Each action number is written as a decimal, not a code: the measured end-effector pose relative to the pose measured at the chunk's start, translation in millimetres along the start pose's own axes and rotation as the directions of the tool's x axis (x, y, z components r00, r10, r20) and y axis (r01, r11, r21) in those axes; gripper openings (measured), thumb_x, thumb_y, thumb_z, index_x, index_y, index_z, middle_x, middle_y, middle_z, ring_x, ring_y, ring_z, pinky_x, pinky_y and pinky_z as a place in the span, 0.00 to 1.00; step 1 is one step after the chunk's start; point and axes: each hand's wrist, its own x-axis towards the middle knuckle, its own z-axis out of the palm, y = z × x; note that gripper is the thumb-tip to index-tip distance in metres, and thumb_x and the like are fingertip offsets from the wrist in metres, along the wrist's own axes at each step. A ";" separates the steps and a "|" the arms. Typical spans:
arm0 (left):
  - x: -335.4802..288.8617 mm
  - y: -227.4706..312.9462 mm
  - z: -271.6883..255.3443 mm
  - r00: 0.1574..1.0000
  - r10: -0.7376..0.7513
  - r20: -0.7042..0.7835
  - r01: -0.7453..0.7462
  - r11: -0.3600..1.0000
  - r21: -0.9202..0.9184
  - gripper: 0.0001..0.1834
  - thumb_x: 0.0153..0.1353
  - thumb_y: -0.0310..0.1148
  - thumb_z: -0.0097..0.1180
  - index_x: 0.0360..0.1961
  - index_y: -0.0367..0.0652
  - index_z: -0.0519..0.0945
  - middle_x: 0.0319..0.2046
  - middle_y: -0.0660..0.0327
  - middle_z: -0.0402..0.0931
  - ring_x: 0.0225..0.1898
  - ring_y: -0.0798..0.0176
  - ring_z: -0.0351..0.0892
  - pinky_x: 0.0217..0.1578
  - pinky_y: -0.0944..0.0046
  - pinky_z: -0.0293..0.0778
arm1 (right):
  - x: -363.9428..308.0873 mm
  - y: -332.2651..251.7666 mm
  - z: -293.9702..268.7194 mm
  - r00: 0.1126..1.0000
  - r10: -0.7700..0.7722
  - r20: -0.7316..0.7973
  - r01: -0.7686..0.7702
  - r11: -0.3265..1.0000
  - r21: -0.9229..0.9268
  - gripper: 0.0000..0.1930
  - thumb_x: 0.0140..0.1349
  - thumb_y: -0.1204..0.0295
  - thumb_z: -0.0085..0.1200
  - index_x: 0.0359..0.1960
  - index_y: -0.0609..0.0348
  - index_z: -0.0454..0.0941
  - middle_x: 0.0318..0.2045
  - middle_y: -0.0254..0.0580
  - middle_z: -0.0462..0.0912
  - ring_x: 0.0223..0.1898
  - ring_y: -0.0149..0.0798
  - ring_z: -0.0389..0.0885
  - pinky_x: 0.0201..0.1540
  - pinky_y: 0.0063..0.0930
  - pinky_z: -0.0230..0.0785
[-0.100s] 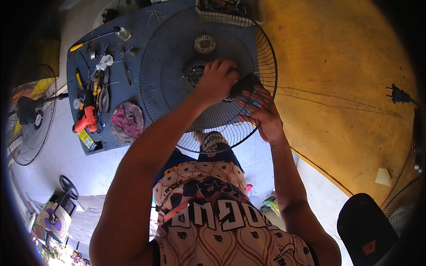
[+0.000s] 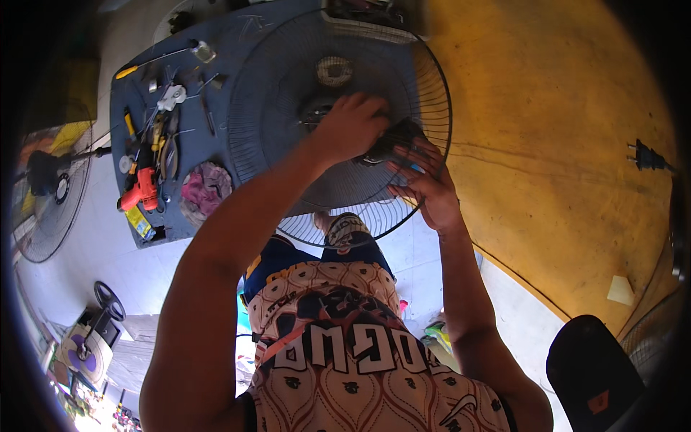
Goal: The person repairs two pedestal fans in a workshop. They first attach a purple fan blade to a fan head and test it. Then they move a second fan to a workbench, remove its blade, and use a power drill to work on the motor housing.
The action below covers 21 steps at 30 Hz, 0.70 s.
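Note:
A round black wire fan guard [image 2: 252, 180] spans the dark blue table and overhangs its front edge. Over its middle, my left hand [image 2: 353, 128] is closed with curled fingers beside the dark hub [image 2: 314, 117]. Whatever those fingers pinch is hidden. A black rounded fan housing [image 2: 394, 140] lies against the guard just right of that hand. My right hand [image 2: 430, 186] supports the housing from its right side, fingers wrapped partly round it near the guard's rim. A small blue spot shows by the right fingers.
On the table's left lie a red power drill [image 2: 142, 189], pliers [image 2: 170, 155], a yellow-handled screwdriver [image 2: 128, 72], a small bottle [image 2: 204, 52] and a pink-grey rag [image 2: 206, 189]. A standing fan [image 2: 54, 180] is farther left. A yellow-brown board [image 2: 533, 144] and a plug [image 2: 646, 155] are right.
The view has shifted very slightly. My left hand has turned a little over the hub; my right hand stays on the housing.

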 end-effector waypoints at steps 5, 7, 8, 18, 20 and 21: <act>18.8 4.6 -21.9 0.989 0.019 0.144 -0.038 0.990 0.134 0.09 0.54 0.39 0.59 0.30 0.50 0.89 0.48 0.58 0.79 0.49 0.50 0.78 0.45 0.50 0.76 | 0.6 -7.8 8.2 1.000 0.000 0.027 0.001 0.998 -0.059 0.43 0.55 0.80 0.51 0.75 0.56 0.52 0.69 0.52 0.67 0.66 0.55 0.74 0.58 0.51 0.80; 23.9 11.3 -24.2 0.976 -0.001 0.217 -0.036 0.986 0.166 0.10 0.54 0.38 0.59 0.29 0.48 0.90 0.49 0.56 0.79 0.49 0.47 0.79 0.45 0.50 0.77 | 0.4 -10.4 11.6 0.998 -0.004 0.065 0.010 0.997 -0.081 0.43 0.54 0.80 0.50 0.75 0.57 0.52 0.69 0.52 0.67 0.66 0.56 0.74 0.58 0.50 0.80; 25.4 13.7 -24.2 0.975 0.029 0.222 -0.062 0.987 0.146 0.10 0.54 0.37 0.59 0.29 0.48 0.90 0.50 0.55 0.79 0.50 0.45 0.79 0.45 0.49 0.77 | -0.2 -11.4 13.1 0.999 0.008 0.038 -0.005 0.998 -0.070 0.43 0.53 0.81 0.50 0.75 0.57 0.52 0.69 0.52 0.67 0.66 0.56 0.74 0.58 0.50 0.80; 16.4 32.0 -16.8 0.979 -0.187 0.079 0.177 0.977 0.118 0.10 0.55 0.36 0.61 0.35 0.46 0.89 0.50 0.56 0.77 0.52 0.47 0.78 0.45 0.50 0.77 | 1.6 -13.5 10.6 0.995 -0.016 0.101 0.028 0.993 -0.114 0.45 0.53 0.77 0.53 0.76 0.58 0.52 0.70 0.54 0.67 0.67 0.57 0.73 0.58 0.49 0.79; -2.4 41.8 -27.5 0.967 -0.255 -0.029 0.255 0.967 0.003 0.12 0.55 0.34 0.62 0.41 0.44 0.87 0.53 0.55 0.76 0.55 0.50 0.78 0.46 0.51 0.80 | 2.2 -9.3 7.3 0.991 -0.043 0.127 0.063 0.986 -0.154 0.44 0.57 0.73 0.57 0.77 0.58 0.51 0.71 0.56 0.66 0.67 0.58 0.73 0.58 0.48 0.79; -19.1 48.5 -37.5 0.948 -0.310 -0.074 0.302 0.947 -0.108 0.14 0.56 0.33 0.63 0.44 0.45 0.85 0.54 0.55 0.76 0.56 0.50 0.79 0.48 0.50 0.80 | 2.6 -6.2 5.0 0.990 -0.047 0.135 0.067 0.987 -0.147 0.44 0.59 0.71 0.59 0.77 0.58 0.50 0.71 0.56 0.65 0.68 0.58 0.72 0.58 0.47 0.79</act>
